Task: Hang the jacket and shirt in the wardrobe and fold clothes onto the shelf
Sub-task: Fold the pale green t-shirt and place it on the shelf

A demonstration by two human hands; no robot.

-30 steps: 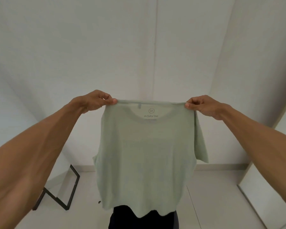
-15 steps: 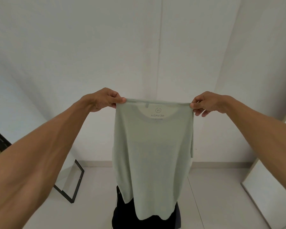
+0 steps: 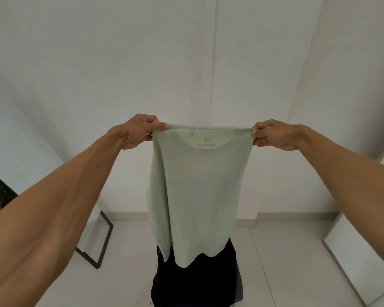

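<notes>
A pale green t-shirt (image 3: 200,191) hangs in the air in front of me, stretched by its shoulders, with its neck label showing reversed through the cloth. My left hand (image 3: 140,131) pinches the shirt's left shoulder. My right hand (image 3: 273,137) pinches the right shoulder. Both sleeves are folded in behind the body of the shirt, so it hangs as a narrow panel. Its hem covers the top of a dark garment pile (image 3: 197,282) below.
White walls stand ahead and to the right. A black metal frame (image 3: 102,242) rests on the pale floor at the lower left. A white panel (image 3: 361,255) runs along the lower right.
The shirt's sleeves, spread out a second ago, have swung in behind it, and the panel is narrower. Both hands have drawn slightly closer together and kept their grip.
</notes>
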